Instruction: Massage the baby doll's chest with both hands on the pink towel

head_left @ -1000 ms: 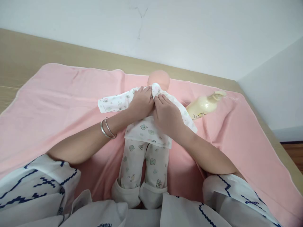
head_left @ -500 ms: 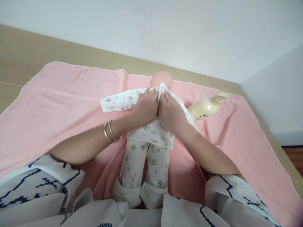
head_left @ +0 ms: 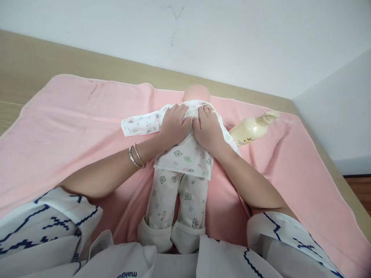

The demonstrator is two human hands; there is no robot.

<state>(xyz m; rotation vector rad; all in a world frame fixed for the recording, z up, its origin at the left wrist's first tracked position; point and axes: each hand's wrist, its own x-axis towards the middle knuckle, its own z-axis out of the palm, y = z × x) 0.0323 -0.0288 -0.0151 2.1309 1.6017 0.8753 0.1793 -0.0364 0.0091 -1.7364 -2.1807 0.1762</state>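
A baby doll (head_left: 197, 92) lies on its back on a pink towel (head_left: 72, 123), dressed in a white printed top (head_left: 185, 154) and matching trousers (head_left: 174, 200). My left hand (head_left: 174, 125) lies flat on the doll's chest, fingers stretched toward the collar. My right hand (head_left: 207, 129) rests beside it on the same top, fingers flat and together. The two hands touch at the thumbs. One sleeve of the top (head_left: 139, 123) stretches out to the left. Two silver bangles (head_left: 136, 156) circle my left wrist.
A cream pump bottle (head_left: 252, 129) lies on its side on the towel just right of the doll. The towel covers a wooden surface (head_left: 26, 58) set against a white wall. My patterned sleeves fill the bottom of the view.
My fingers had been pinching the fabric at the doll's collar; now both hands lie flat on the chest and have spread the top smooth.
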